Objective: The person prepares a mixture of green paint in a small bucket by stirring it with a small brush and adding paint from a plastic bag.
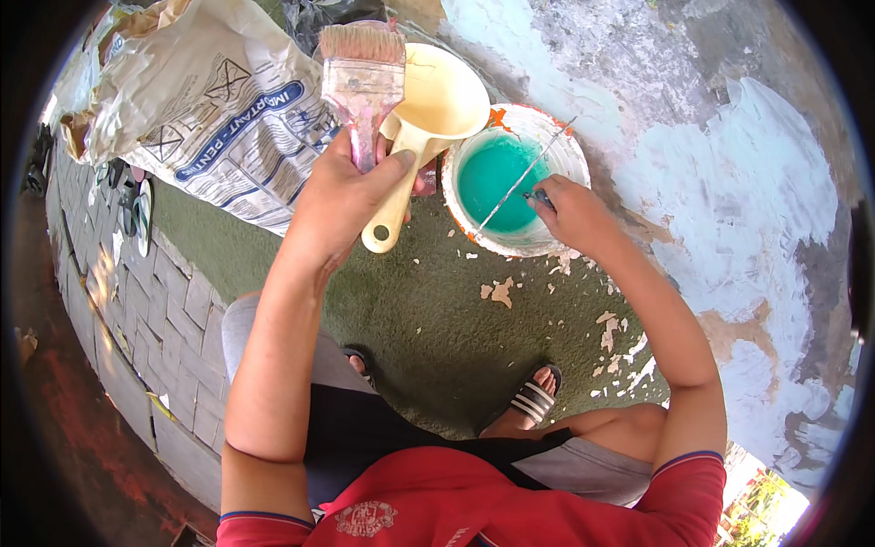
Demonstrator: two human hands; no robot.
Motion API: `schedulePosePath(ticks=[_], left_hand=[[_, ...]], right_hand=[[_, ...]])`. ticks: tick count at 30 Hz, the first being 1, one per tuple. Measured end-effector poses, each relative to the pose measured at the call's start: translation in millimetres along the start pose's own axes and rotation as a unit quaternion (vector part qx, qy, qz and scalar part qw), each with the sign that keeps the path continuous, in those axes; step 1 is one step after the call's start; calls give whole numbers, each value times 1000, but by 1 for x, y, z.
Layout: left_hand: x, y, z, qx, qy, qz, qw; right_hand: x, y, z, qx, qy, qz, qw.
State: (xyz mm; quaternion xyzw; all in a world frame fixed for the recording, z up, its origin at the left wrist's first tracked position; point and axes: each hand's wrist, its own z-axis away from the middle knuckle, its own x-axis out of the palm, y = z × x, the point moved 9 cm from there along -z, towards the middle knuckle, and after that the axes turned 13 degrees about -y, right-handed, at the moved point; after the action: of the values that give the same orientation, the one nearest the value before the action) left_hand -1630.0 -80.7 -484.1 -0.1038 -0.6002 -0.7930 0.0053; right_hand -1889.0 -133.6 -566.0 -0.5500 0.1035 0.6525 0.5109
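My left hand (339,196) is closed around two handles at once. One belongs to a wide paintbrush (363,80) with bristles pointing up and a paint-stained handle. The other is the handle of a cream plastic dipper (451,96). Just right of them stands a white bucket (576,164), its rim smeared with orange and white, holding turquoise liquid (488,178). A thin paint-spotted rod (533,164) crosses its mouth. Over the bucket's right side, my right hand (581,214) grips a small dark thing (544,197); its kind is hard to make out.
A crumpled, printed paper sack (246,118) lies at the upper left, with sandals (141,214) beside it on grey paving (164,310). On the right rises a wall (729,182) with pale blue patches. Paint flakes (499,292) litter the green ground near my feet.
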Motion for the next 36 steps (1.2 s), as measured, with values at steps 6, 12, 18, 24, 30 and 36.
schedulePosePath(ticks=[6, 12, 18, 24, 30, 36], left_hand=[[1, 0, -1, 3, -13, -2, 1000], [1, -8, -1, -21, -12, -16, 1000], [6, -12, -3, -47, -32, -32, 998], [-6, -17, -1, -37, -13, -51, 998], [7, -14, -5, -22, -25, -7, 999], [1, -15, -3, -24, -4, 5, 1000]], right_hand=[[10, -4, 1, 16, -29, -47, 998], [0, -3, -10, 73, -27, -138, 987], [-31, 7, -15, -10, 119, -8, 993], [-8, 1, -17, 8, 69, 53, 996], [6, -12, -15, 12, 41, -18, 999], [-6, -8, -30, 16, 68, -37, 997]])
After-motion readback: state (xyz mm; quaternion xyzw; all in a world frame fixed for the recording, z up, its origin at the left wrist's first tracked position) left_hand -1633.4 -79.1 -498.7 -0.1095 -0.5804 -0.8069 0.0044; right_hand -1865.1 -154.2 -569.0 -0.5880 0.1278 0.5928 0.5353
